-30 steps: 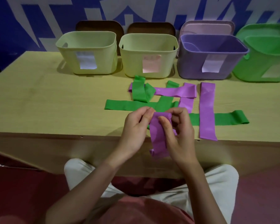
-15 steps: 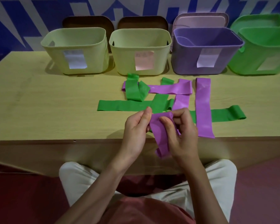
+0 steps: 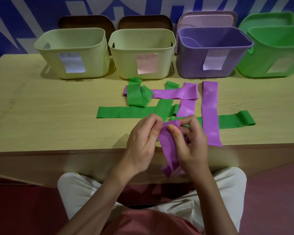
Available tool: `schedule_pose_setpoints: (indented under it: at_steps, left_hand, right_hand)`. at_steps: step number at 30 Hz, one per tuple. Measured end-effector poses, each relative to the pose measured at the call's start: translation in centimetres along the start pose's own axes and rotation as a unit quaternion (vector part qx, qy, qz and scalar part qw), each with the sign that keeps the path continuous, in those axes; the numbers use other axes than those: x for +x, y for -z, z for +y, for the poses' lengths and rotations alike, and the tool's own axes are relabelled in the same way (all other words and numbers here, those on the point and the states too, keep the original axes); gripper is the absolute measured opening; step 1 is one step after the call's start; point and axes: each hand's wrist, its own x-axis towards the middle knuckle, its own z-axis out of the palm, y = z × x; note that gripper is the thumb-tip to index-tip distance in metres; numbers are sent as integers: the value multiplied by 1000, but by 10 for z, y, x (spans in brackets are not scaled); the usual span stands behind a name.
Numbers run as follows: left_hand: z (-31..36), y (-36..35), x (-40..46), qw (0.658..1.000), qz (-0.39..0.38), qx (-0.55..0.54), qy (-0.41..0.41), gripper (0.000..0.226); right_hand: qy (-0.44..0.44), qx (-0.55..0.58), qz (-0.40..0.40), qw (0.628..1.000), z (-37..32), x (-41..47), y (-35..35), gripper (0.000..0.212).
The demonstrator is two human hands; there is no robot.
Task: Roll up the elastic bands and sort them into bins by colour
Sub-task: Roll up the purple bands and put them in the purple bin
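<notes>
Both hands pinch purple band; rolled end hidden.

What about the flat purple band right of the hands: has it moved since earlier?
No. The flat purple band still crosses the green band, its near end at the table front edge.

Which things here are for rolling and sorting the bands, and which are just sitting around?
For the job:
- purple band being rolled, held by left hand and right hand
- loose purple bands
- loose green bands
- purple bin
- green bin

Just sitting there:
- two pale yellow bins
- lids behind the bins
- table
</notes>
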Motion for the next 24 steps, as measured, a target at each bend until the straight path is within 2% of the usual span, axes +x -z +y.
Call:
schedule_pose_setpoints:
  at_steps: [2, 6, 10, 13, 19, 21, 24]
  left_hand:
    - [0, -3, -1, 1000, 1, -4, 10, 35]
    - [2, -9, -3, 995, 36, -78, 58, 45]
    - [10, -10, -2, 986, 48, -140, 75, 48]
    - [10, -14, -2, 973, 53, -196, 112, 42]
    - [16, -20, -1, 947, 35, -267, 173, 34]
    - [19, -22, -1, 946, 14, -269, 181, 36]
    - [15, -23, -2, 965, 6, -216, 148, 44]
  right_hand:
    - [-7, 13, -13, 1000, -1, 1, 1, 18]
    - [-16, 12, -43, 999, -3, 2, 6, 17]
    - [-21, 26, -44, 998, -3, 1, 12, 25]
    - [8, -6, -49, 999, -3, 3, 15, 34]
    - [-16, -4, -16, 1000, -1, 2, 17, 17]
    - [-14, -5, -4, 1000, 0, 1, 19, 19]
    - [-20, -1, 13, 1000, 3, -2, 22, 19]
